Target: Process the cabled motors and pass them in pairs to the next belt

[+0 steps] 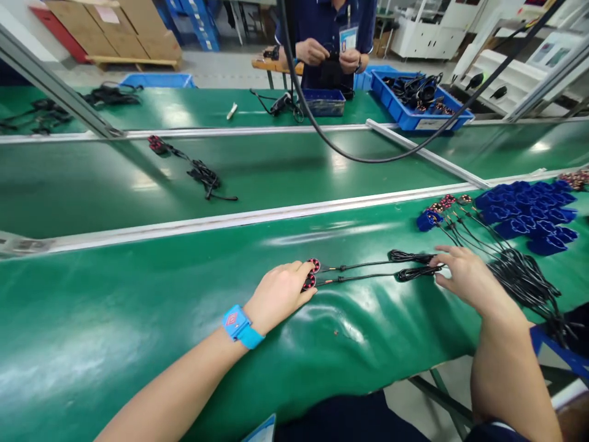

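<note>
Two round motor stators with red-and-black windings lie close together on the green bench mat. My left hand, a blue strap on its wrist, has its fingers closed about their left edges. From each stator a black cable runs right, almost parallel to the other, ending in a tied bundle. The fingers of my right hand grip the far ends of the two bundles, partly covering them. Beyond that hand lie more stators with black cables, one sitting in a blue sleeve.
Many blue sleeves stand at the right, near a heap of black cables. A lower green belt behind carries another cabled stator. Opposite, a co-worker handles a small part beside a blue crate. A black cable hangs in front.
</note>
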`<move>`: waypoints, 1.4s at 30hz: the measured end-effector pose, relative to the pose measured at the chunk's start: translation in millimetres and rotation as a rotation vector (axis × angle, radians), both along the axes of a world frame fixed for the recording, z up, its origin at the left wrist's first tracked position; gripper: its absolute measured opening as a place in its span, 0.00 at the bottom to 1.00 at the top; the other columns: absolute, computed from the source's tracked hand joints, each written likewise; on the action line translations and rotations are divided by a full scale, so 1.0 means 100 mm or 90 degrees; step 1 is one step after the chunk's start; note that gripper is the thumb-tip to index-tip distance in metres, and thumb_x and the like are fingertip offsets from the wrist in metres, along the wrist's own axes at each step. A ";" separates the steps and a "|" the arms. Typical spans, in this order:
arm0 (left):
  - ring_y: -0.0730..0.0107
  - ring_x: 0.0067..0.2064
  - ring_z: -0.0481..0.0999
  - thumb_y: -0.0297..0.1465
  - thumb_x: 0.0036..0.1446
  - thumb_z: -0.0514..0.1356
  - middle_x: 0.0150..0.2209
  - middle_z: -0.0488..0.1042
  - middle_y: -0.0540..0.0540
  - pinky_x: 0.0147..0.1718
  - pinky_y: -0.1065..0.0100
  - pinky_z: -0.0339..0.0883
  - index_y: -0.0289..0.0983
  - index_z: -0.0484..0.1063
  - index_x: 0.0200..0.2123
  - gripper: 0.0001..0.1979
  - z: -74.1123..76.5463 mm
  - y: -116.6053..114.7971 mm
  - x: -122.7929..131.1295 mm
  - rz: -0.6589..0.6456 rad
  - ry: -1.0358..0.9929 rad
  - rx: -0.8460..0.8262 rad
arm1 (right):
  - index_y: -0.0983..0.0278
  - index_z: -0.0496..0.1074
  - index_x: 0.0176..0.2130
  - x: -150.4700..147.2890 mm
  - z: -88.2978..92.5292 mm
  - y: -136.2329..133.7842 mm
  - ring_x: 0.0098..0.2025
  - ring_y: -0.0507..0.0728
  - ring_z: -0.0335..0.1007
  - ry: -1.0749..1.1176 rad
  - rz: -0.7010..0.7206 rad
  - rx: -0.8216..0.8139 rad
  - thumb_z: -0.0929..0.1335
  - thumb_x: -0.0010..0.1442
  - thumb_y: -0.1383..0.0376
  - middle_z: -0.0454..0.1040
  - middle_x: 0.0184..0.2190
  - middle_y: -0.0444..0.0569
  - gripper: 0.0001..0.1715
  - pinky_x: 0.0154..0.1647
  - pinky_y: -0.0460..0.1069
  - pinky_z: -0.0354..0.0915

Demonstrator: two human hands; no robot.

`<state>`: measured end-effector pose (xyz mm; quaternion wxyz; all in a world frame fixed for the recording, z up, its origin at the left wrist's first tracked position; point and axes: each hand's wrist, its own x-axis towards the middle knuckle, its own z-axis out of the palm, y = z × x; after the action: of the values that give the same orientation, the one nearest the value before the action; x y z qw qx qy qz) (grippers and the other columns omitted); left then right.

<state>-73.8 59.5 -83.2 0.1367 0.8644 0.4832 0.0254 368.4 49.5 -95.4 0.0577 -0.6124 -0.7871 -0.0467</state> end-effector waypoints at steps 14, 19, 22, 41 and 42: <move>0.64 0.47 0.76 0.34 0.65 0.60 0.46 0.78 0.48 0.47 0.61 0.66 0.40 0.70 0.39 0.04 -0.31 -0.23 -0.16 0.000 -0.270 0.120 | 0.61 0.73 0.52 -2.19 0.11 0.20 0.44 0.56 0.75 0.398 0.320 -0.321 0.72 0.60 0.65 0.78 0.47 0.49 0.20 0.50 0.51 0.71; 0.65 0.45 0.77 0.32 0.63 0.62 0.43 0.79 0.49 0.45 0.62 0.65 0.39 0.66 0.45 0.09 -0.24 -0.32 -0.15 0.009 -0.302 0.182 | 0.63 0.77 0.42 -2.18 -0.01 0.20 0.32 0.50 0.69 0.538 0.252 -0.484 0.73 0.58 0.61 0.76 0.33 0.44 0.12 0.35 0.45 0.66; 0.66 0.43 0.78 0.32 0.63 0.62 0.42 0.79 0.49 0.44 0.62 0.65 0.39 0.64 0.47 0.12 -0.23 -0.35 -0.13 0.019 -0.309 0.199 | 0.65 0.76 0.37 -2.17 0.01 0.17 0.28 0.48 0.64 0.660 0.197 -0.591 0.73 0.59 0.56 0.73 0.29 0.43 0.15 0.31 0.44 0.62; 0.56 0.47 0.77 0.46 0.55 0.69 0.47 0.76 0.43 0.45 0.58 0.68 0.40 0.58 0.57 0.34 -0.07 -0.37 -0.19 -0.051 -0.260 -0.056 | 0.60 0.70 0.60 -1.92 0.28 0.11 0.49 0.55 0.77 0.566 0.258 -0.585 0.67 0.66 0.58 0.79 0.49 0.48 0.25 0.52 0.50 0.70; 0.55 0.49 0.77 0.47 0.56 0.67 0.48 0.75 0.43 0.47 0.57 0.68 0.40 0.59 0.57 0.33 -0.07 -0.31 -0.20 -0.025 -0.266 -0.050 | 0.59 0.70 0.59 -1.89 0.32 0.14 0.51 0.55 0.76 0.562 0.254 -0.542 0.68 0.66 0.58 0.78 0.50 0.48 0.24 0.55 0.50 0.70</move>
<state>-94.3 28.6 -90.0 0.2681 0.8435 0.4281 0.1827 179.7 63.7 -62.9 0.1356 -0.3851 -0.7378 0.5376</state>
